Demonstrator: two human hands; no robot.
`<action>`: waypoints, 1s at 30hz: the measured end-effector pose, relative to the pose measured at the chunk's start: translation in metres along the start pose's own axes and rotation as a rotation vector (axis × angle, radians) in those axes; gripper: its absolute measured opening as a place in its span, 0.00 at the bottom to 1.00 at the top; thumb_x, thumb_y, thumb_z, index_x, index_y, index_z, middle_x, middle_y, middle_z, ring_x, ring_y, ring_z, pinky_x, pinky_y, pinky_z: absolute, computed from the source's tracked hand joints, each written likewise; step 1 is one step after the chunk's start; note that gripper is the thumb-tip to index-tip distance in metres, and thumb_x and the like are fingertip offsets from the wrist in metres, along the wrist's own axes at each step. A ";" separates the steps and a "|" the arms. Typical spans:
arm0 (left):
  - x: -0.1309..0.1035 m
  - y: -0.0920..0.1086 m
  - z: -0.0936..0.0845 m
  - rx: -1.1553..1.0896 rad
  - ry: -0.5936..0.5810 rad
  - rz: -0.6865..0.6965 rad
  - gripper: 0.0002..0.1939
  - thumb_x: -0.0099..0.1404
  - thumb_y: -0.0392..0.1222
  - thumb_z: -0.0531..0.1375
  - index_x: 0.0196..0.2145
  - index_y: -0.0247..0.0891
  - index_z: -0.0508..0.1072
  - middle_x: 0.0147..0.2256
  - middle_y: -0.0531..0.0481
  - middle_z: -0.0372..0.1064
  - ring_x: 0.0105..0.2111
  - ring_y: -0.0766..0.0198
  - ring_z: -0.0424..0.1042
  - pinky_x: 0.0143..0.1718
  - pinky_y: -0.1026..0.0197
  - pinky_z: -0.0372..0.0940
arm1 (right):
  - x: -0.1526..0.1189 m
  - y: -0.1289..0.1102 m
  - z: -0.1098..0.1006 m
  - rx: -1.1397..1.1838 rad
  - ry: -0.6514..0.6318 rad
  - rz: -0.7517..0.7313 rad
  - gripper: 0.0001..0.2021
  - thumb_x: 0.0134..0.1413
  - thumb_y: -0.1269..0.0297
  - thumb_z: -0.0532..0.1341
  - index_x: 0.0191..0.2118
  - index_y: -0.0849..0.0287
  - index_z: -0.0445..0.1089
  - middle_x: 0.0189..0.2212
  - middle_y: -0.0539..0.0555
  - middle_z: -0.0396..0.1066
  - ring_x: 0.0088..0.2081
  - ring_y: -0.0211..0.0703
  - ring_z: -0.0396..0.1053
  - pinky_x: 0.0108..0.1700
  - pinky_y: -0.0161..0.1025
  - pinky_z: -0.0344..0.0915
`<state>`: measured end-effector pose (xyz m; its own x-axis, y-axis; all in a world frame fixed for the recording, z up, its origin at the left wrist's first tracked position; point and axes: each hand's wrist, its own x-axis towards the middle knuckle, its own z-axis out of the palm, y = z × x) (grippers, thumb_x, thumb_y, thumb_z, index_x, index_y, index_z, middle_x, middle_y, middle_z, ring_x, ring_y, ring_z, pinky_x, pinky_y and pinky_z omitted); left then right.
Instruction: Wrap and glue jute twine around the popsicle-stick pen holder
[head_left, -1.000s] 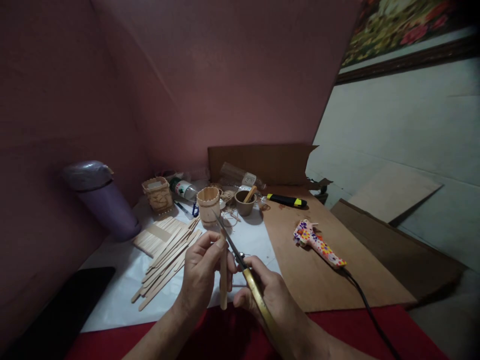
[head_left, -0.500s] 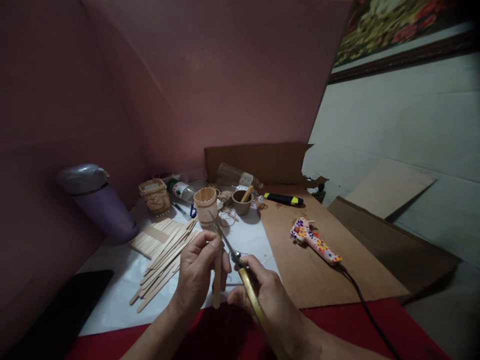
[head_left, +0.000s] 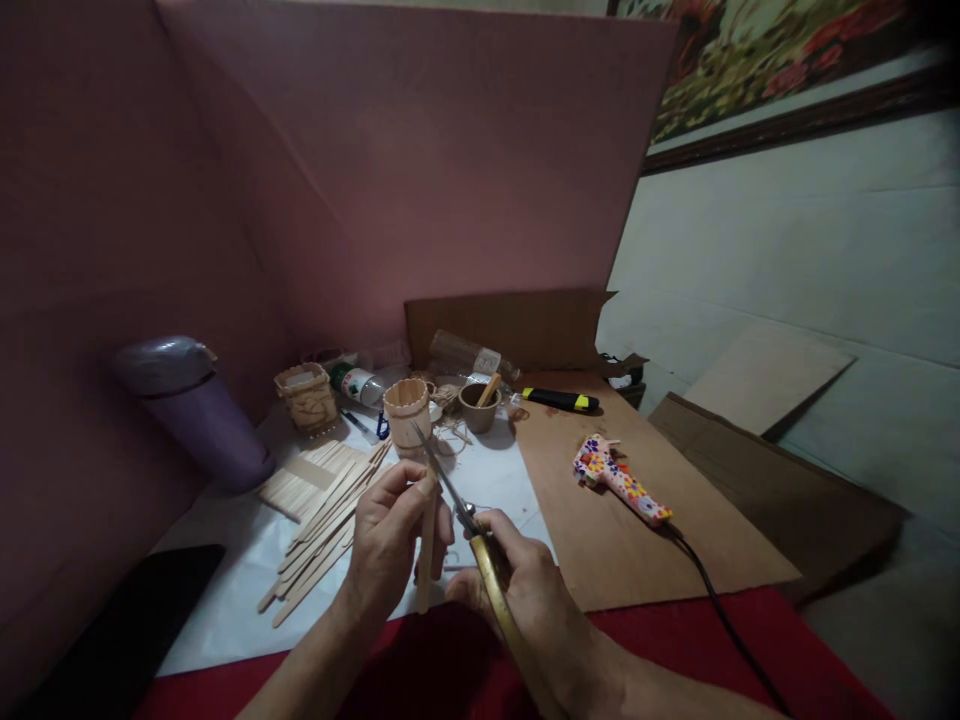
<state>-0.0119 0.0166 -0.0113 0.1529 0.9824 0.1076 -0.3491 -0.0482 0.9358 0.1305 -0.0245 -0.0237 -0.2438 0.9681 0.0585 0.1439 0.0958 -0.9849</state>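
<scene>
With 12 o'clock straight ahead of my hands, the red cloth (head_left: pixel 660 640) fills the near edge at 6 o'clock. A black flat object (head_left: pixel 127 620) lies at 8 o'clock.

My right hand (head_left: pixel 540 590) grips the brass-coloured handles of the scissors (head_left: pixel 491 585); its fingers are curled round them, partly hidden, with the thumb on the left side. The blades slant up toward 11 o'clock, slightly parted at the tips. My left hand (head_left: pixel 390 530) pinches the wooden stick (head_left: pixel 426 560) near its top between thumb and forefinger, the other fingers bent behind it. The stick hangs nearly upright just left of the scissors; I can't tell whether a blade touches it.

At 9 to 10 o'clock, loose sticks (head_left: pixel 322 550) lie fanned on the white sheet (head_left: pixel 225 590), beside a banded bundle of sticks (head_left: pixel 311 475). At 2 o'clock, the flowered glue gun (head_left: pixel 619 480) rests on the cardboard (head_left: pixel 660 550), its cord (head_left: pixel 712 600) trailing toward 4.

Farther out, the round wooden cup (head_left: pixel 407 425) stands just before 12, the small pot (head_left: pixel 480 415) at 12 with a piece of wood (head_left: pixel 489 389) leaning in it. The yellow-and-black cutter (head_left: pixel 560 400) lies at 1, the square basket (head_left: pixel 307 405) sits at 10 to 11, and the purple tumbler (head_left: pixel 210 430) leans at 10.
</scene>
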 end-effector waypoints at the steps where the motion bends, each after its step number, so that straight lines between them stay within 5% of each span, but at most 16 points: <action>1: 0.000 0.000 0.000 0.000 -0.007 0.003 0.10 0.63 0.47 0.57 0.30 0.39 0.63 0.15 0.55 0.68 0.08 0.70 0.59 0.09 0.70 0.53 | 0.000 0.000 0.000 -0.016 0.008 0.004 0.12 0.48 0.69 0.65 0.36 0.56 0.61 0.19 0.41 0.59 0.21 0.32 0.57 0.24 0.28 0.56; 8: 0.000 0.002 -0.001 0.013 -0.024 -0.012 0.11 0.63 0.47 0.58 0.29 0.39 0.63 0.16 0.55 0.68 0.08 0.70 0.59 0.09 0.70 0.52 | -0.002 -0.003 0.003 -0.104 0.056 0.025 0.12 0.47 0.72 0.63 0.37 0.56 0.62 0.19 0.42 0.61 0.22 0.33 0.58 0.25 0.29 0.56; 17: 0.004 -0.003 -0.004 -0.042 -0.033 -0.008 0.10 0.63 0.46 0.58 0.31 0.40 0.61 0.15 0.57 0.66 0.08 0.71 0.56 0.09 0.70 0.52 | -0.001 -0.003 -0.002 -0.099 0.025 -0.102 0.14 0.48 0.62 0.66 0.39 0.58 0.62 0.22 0.43 0.60 0.23 0.33 0.55 0.26 0.30 0.55; 30: 0.000 -0.006 -0.002 -0.028 -0.070 -0.046 0.10 0.63 0.46 0.57 0.29 0.39 0.63 0.14 0.56 0.66 0.09 0.71 0.58 0.11 0.71 0.52 | -0.005 -0.006 -0.003 -0.035 -0.003 -0.012 0.22 0.44 0.60 0.70 0.45 0.54 0.64 0.21 0.43 0.64 0.23 0.35 0.59 0.25 0.31 0.54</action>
<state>-0.0112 0.0173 -0.0176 0.2332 0.9684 0.0886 -0.3659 0.0030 0.9307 0.1340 -0.0293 -0.0180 -0.2489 0.9660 0.0697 0.1747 0.1156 -0.9778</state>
